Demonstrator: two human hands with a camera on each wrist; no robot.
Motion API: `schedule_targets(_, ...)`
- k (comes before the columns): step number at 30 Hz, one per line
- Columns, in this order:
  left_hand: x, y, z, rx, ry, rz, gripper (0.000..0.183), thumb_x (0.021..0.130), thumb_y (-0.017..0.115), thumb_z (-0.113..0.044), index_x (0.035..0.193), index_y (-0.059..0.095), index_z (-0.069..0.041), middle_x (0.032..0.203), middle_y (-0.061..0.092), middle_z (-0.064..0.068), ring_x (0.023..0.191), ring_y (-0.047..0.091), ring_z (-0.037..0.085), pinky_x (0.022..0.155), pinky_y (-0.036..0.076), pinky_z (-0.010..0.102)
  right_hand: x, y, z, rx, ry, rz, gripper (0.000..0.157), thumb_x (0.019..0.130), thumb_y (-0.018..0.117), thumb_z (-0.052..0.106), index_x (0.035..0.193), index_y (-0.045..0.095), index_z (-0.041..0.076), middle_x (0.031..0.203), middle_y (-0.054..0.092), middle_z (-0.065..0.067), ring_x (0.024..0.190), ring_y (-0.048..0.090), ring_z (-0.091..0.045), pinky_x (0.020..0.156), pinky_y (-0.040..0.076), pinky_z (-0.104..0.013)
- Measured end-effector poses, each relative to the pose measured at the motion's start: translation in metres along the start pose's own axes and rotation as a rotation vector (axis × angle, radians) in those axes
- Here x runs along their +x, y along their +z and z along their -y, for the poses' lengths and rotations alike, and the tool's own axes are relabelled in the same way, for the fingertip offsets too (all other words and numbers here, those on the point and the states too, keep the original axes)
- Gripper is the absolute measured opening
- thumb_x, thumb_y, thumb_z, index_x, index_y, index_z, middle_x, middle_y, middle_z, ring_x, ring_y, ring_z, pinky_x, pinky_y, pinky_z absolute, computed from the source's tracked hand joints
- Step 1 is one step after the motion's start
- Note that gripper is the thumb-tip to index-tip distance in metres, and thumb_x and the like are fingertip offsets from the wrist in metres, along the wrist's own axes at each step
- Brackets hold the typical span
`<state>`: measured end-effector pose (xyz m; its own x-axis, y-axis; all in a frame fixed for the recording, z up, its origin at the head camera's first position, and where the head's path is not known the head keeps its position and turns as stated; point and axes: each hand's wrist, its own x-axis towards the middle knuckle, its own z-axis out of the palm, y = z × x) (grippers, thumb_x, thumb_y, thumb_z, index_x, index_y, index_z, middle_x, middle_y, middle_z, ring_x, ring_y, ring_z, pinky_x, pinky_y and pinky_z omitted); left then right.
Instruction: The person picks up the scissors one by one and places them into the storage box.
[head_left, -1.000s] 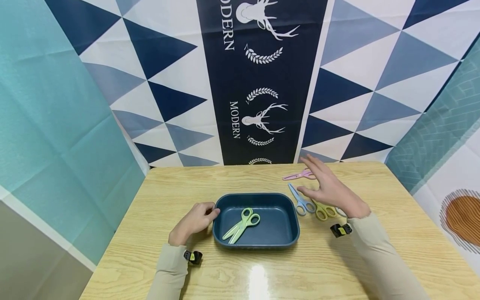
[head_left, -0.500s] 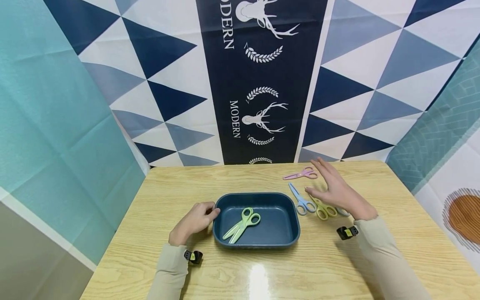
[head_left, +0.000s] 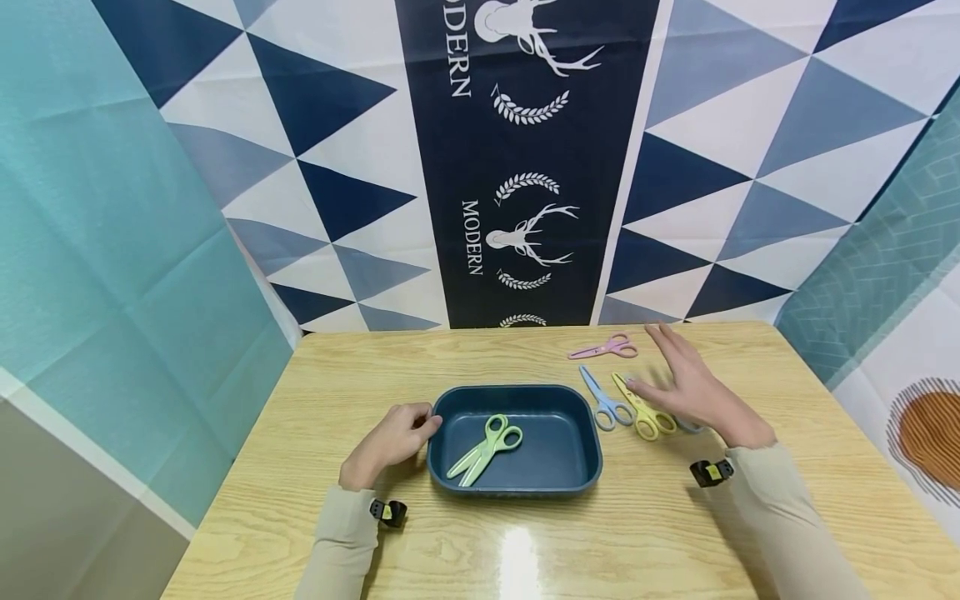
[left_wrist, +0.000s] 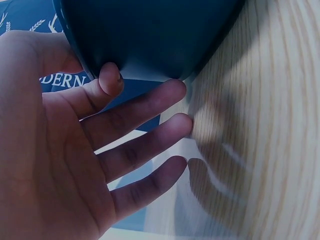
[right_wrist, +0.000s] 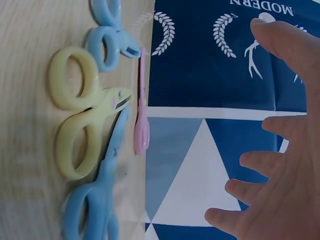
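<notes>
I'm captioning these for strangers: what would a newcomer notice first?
Probably the bold deer-and-triangle backdrop behind the table. Next, the dark blue tray at mid-table, green scissors inside, its left rim pinched by the left hand. At right, the spread right hand hovers near yellow scissors.

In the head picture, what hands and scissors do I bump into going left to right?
Left hand, green scissors, uncovered blue scissors, yellow scissors, right hand.
</notes>
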<state>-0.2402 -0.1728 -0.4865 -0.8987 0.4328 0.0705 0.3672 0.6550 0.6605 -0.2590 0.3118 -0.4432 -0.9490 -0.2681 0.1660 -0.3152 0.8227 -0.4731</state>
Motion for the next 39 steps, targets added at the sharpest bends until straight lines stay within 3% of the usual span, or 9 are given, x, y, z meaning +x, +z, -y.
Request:
schedule_targets(13, 0.002, 0.002, 0.001, 0.002, -0.003, 0.005, 0.034, 0.108, 0.054, -0.024, 0.076, 0.053, -0.014, 0.065, 0.042, -0.006, 0.056, 0.043, 0.008, 0.058, 0.035, 0.023, -0.016, 0.005, -0.029, 0.029, 0.007, -0.033, 0.103, 0.091, 0.075, 0.041, 0.161, 0.014, -0.003, 0.161, 0.015, -0.041, 0.145, 0.018, -0.065, 0.108, 0.019, -0.08)
schedule_targets(31, 0.002, -0.001, 0.002, -0.001, -0.011, -0.005, 0.033, 0.108, 0.054, -0.022, 0.076, 0.053, -0.014, 0.066, 0.043, -0.006, 0.058, 0.044, 0.009, 0.059, 0.036, 0.023, -0.027, -0.004, -0.049, -0.025, -0.033, 0.006, 0.104, 0.088, 0.08, 0.037, 0.161, 0.016, -0.002, 0.154, 0.028, -0.043, 0.135, 0.03, -0.067, 0.102, 0.028, -0.079)
schedule_targets(39, 0.002, -0.001, 0.001, 0.006, -0.022, 0.002, 0.033, 0.107, 0.054, -0.022, 0.075, 0.052, -0.014, 0.065, 0.043, -0.005, 0.058, 0.043, 0.008, 0.06, 0.035, 0.022, -0.034, 0.003, -0.054, -0.015, 0.014, 0.053, 0.101, 0.09, 0.078, 0.039, 0.159, 0.019, -0.007, 0.153, 0.03, -0.043, 0.137, 0.031, -0.064, 0.104, 0.03, -0.076)
